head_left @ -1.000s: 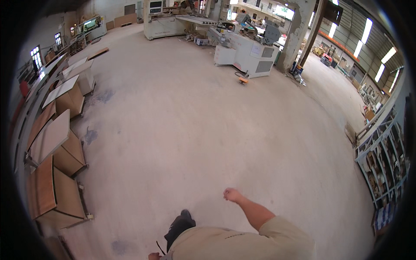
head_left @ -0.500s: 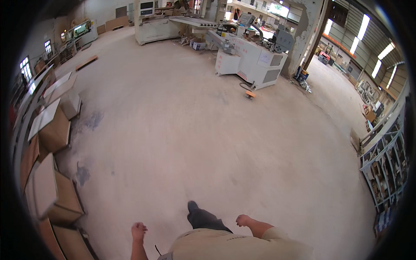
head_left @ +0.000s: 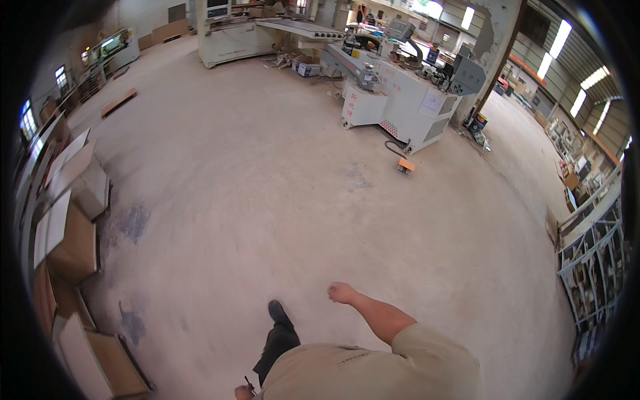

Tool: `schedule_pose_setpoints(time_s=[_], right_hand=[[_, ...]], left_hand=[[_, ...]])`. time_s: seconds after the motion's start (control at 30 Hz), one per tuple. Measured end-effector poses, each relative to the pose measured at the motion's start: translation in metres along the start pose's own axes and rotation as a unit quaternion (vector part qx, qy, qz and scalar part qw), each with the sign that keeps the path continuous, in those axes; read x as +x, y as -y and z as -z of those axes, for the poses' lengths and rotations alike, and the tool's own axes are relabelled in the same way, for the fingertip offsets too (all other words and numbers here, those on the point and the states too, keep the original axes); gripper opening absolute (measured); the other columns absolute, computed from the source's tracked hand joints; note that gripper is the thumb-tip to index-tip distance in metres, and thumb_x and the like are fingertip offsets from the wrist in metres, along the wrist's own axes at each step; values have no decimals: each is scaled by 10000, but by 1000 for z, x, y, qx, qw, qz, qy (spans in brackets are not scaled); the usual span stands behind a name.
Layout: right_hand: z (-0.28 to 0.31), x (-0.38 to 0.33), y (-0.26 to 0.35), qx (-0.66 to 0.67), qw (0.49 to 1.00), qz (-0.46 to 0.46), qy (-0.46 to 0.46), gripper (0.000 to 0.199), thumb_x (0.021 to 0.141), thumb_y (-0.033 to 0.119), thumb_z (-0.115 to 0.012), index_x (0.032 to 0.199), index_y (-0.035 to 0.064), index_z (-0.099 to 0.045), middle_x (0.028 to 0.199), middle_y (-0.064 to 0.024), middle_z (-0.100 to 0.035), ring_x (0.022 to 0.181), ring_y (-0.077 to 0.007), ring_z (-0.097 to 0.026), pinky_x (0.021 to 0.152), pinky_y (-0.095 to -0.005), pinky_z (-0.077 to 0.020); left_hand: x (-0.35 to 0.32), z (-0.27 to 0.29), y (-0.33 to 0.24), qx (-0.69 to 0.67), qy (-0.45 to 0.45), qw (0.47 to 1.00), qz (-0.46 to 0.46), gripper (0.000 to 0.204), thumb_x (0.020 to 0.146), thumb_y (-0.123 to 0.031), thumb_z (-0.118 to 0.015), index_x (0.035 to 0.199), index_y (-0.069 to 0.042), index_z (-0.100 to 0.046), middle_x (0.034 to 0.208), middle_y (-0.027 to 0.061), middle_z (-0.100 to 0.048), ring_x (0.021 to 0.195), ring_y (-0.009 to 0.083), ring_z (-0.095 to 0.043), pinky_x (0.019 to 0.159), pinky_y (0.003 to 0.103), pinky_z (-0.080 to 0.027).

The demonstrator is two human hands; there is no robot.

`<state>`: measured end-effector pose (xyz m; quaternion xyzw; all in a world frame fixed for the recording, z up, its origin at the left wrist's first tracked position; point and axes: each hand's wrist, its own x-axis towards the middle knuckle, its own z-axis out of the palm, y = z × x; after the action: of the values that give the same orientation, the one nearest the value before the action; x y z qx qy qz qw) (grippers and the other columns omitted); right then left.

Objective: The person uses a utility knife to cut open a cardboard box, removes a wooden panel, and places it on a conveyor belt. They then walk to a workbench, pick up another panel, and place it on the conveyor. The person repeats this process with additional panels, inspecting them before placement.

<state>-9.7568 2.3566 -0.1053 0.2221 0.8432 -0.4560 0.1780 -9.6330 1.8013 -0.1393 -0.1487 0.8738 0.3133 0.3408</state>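
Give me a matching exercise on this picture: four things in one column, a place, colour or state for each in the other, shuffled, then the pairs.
Column one
1. Right hand
2. Shoe
3. Foot pedal
4. Metal rack

Column two
A. Orange, beside the white machine
B. Near the picture's right edge
C. Bare, with the fingers curled in
D. Black, pointing away from the wearer

Right pairs: 1-C; 2-D; 3-A; 4-B
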Motion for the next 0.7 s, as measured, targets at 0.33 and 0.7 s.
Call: schedule_pose_setpoints(time_s=[0.33,0.7], right_hand=[[29,181,69,-44,994,-66,74,250,885,244,-545,948,30,-656,872,-118,-741,715,-216,-724,689,-364,-570],[61,495,177,-311,914,-4,260,192,843,251,-614,893,87,-701,756,-73,-713,675,-256,-699,600,-426,-551]], left_hand=[[281,193,-204,-111,-109,984,-91,304,854,-249,-615,719,9,-702,575,110,-561,568,214,-523,597,390,-439],[544,314,-365,265,-78,877,-392,242,914,-227,-581,951,-8,-675,673,120,-646,587,223,-618,582,398,-523]])
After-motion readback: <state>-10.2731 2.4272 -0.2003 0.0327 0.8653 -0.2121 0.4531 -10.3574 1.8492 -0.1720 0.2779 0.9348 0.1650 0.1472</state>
